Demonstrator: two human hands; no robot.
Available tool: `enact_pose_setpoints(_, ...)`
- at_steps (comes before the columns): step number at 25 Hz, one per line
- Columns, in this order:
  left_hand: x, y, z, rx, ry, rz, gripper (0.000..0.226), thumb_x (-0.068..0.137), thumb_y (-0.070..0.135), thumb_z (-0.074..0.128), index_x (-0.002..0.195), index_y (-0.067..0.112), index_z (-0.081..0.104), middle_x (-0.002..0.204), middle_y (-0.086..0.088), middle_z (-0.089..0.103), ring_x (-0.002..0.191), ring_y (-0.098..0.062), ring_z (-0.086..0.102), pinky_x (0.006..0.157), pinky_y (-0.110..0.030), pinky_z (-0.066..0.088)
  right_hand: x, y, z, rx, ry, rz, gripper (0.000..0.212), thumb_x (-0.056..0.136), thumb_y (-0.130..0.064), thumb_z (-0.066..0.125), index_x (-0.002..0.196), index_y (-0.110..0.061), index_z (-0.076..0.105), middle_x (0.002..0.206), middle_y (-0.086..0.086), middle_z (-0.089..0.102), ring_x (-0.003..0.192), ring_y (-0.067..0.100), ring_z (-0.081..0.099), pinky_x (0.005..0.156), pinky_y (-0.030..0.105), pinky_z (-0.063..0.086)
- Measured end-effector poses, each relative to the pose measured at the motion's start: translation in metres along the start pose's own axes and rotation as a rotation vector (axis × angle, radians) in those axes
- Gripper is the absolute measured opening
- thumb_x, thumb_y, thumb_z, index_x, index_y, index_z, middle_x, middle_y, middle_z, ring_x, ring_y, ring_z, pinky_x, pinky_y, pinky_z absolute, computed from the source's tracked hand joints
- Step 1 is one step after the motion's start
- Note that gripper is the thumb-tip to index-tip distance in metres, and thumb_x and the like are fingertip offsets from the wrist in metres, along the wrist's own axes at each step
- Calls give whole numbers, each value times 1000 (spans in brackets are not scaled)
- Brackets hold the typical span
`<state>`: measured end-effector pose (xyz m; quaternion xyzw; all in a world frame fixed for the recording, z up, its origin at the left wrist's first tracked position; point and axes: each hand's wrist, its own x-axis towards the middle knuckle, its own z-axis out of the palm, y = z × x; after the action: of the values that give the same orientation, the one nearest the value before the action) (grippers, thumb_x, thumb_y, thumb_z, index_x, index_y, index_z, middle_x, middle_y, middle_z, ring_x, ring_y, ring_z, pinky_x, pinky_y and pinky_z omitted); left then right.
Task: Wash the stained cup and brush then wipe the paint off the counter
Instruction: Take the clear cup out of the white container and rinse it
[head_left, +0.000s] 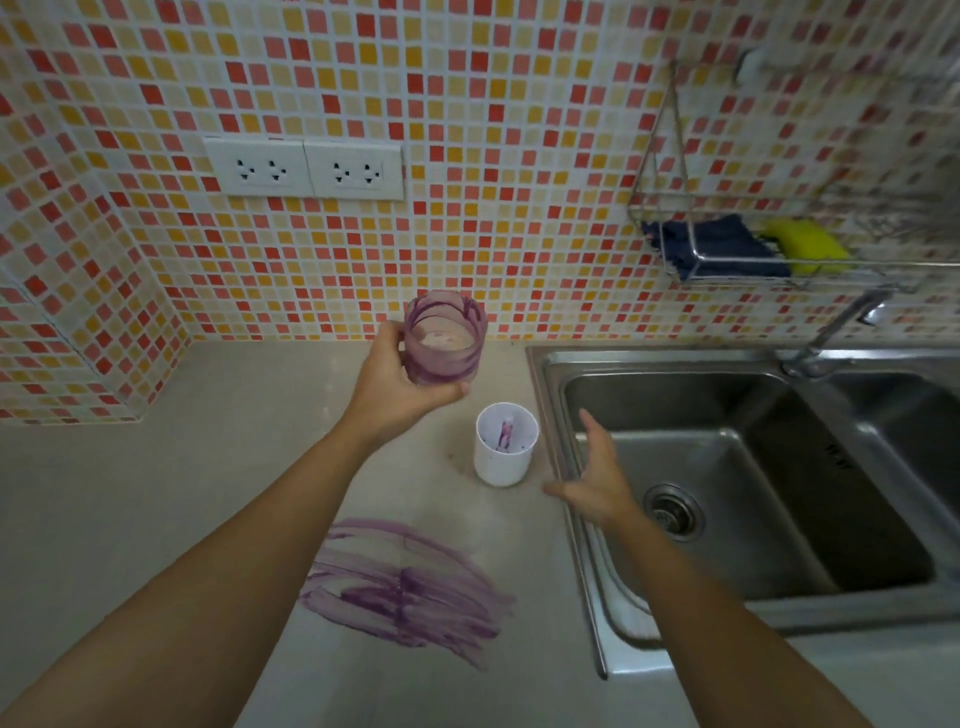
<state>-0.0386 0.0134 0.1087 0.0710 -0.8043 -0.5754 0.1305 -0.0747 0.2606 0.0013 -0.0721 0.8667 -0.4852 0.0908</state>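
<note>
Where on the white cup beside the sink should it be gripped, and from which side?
Grip the white cup around its side wall, from its right, the sink side. It stands upright, handle-free, and the open right hand hovers right there; the left hand holds the purple-stained glass.

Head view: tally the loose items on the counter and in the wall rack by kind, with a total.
Cups: 2 (purple-stained clear cup, white cup standing on the counter)
Cloths: 1 (dark blue cloth in the wire rack)
Sponges: 1 (yellow sponge, same rack)
Total: 4
</note>
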Motion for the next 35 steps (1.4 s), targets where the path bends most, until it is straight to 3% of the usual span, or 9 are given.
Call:
enact_pose_setpoints(3, 6, 42, 37, -41, -101, 49, 75, 59, 19, 87, 114, 22, 37, 115, 2, 55, 100, -8, 59, 69, -11, 51, -7, -7, -40, 4, 107, -18, 72, 86, -34, 62, 145, -16, 24, 152, 3, 21, 137, 17, 24, 107, 25, 21)
enact_pose_setpoints(6, 5, 66, 93, -86, -220, 86, 82, 61, 15, 86, 123, 26, 32, 113, 12, 51, 106, -6, 57, 73, -11, 52, 0, 2, -86, -16, 212, -53, 55, 97, -37, 38, 145, -14, 25, 155, 4, 19, 139, 16, 20, 111, 26, 14)
enact_pose_setpoints(9, 4, 70, 170, -105, -319, 111, 94, 61, 10, 85, 131, 34, 27, 121, 13, 49, 113, -5, 52, 84, -15, 50, 11, 35, -141, -166, 313, -80, 58, 97, -41, 30, 146, -10, 21, 156, 3, 11, 142, 17, 14, 113, 29, 12)
enact_pose_setpoints(11, 4, 66, 225, -55, -344, 93, 90, 59, 12, 86, 128, 36, 34, 120, 16, 51, 115, -6, 52, 80, -10, 49, 17, 70, -181, -260, 321, -94, 59, 97, -41, 29, 146, -11, 18, 157, 4, 9, 143, 17, 10, 114, 31, 10)
enact_pose_setpoints(19, -1, 30, 405, 353, -211, 4, 91, 53, 27, 89, 130, 15, 42, 124, -4, 48, 111, -15, 49, 89, -20, 39, 31, 233, -347, -651, 258, 0, 69, 92, -50, 13, 146, -7, 18, 155, 10, 16, 144, 22, 7, 114, 38, 4)
enact_pose_setpoints(25, 0, 7, 464, 697, -203, 37, 83, 61, 30, 83, 132, 13, 44, 127, -16, 46, 113, -36, 47, 99, -40, 37, 44, 304, -374, -797, 77, 95, 57, 99, -34, 22, 147, -6, 7, 157, 10, 3, 144, 22, 0, 116, 41, 6)
enact_pose_setpoints(28, 5, 3, 480, 881, -246, 94, 76, 70, 24, 76, 137, 15, 40, 134, -17, 39, 120, -39, 36, 103, -48, 36, 40, 328, -373, -811, 61, 74, 66, 90, -38, 8, 145, -3, 16, 155, 13, 13, 143, 26, 10, 113, 44, 12)
enact_pose_setpoints(31, 13, 3, 487, 988, -290, 136, 73, 74, 5, 67, 139, 16, 37, 138, -16, 34, 128, -40, 27, 100, -51, 42, 38, 336, -367, -856, 101, 13, 63, 90, -32, 14, 141, 1, 28, 150, 16, 27, 138, 31, 25, 108, 45, 18)
enact_pose_setpoints(35, 31, 4, 499, 1135, -294, 275, 75, 71, -8, 63, 139, 15, 38, 139, -17, 38, 131, -44, 28, 92, -54, 49, 40, 344, -367, -850, 116, 13, 56, 95, -27, 19, 145, -3, 11, 155, 12, 11, 141, 19, 2, 111, 37, 4)
